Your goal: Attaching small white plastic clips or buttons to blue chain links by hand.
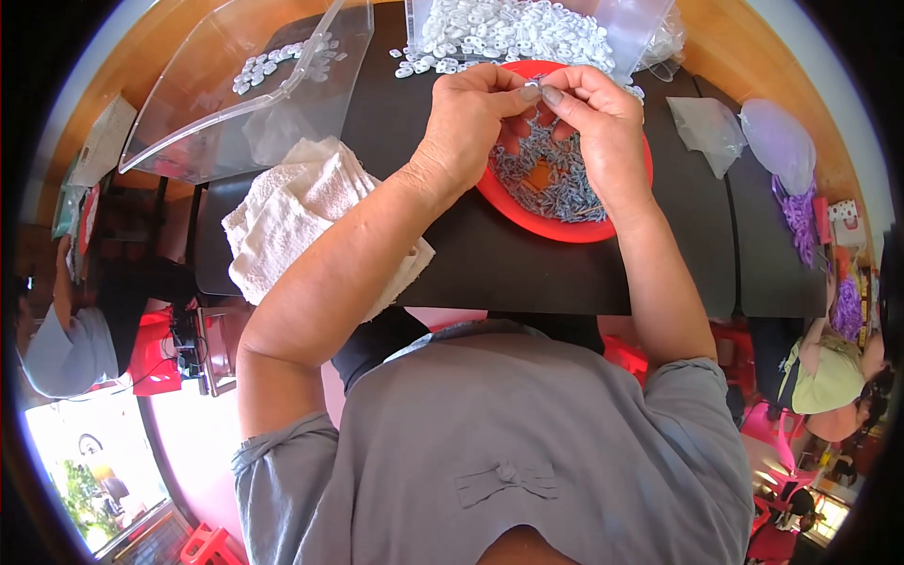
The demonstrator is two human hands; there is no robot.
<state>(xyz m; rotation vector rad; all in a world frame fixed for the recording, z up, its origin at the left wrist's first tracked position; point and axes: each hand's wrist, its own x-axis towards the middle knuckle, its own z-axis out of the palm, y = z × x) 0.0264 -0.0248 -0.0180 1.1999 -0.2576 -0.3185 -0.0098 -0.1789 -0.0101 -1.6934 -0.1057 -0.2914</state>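
Note:
Above a red basin (633,212), my hands meet with their fingertips nearly touching. My left hand (466,122) is closed in a pinch, thumb against forefinger, on a small whitish plastic piece (533,85). Thumb and forefinger of my right hand (607,127) also press together at the same spot. Whatever the right fingertips grip there is too small to make out. Many small grey-blue pieces (565,200) lie in the basin, and an orange patch of its bottom shows among them. Part of the basin's far side is hidden by my hands.
White oval pieces (513,28) fill a clear bin behind the basin, some spilled beside it. A clear plastic box (212,113) with several white pieces stands at the left. A white towel (292,212) lies near my left forearm. Plastic bags (706,132) and purple strands (799,217) are at the right.

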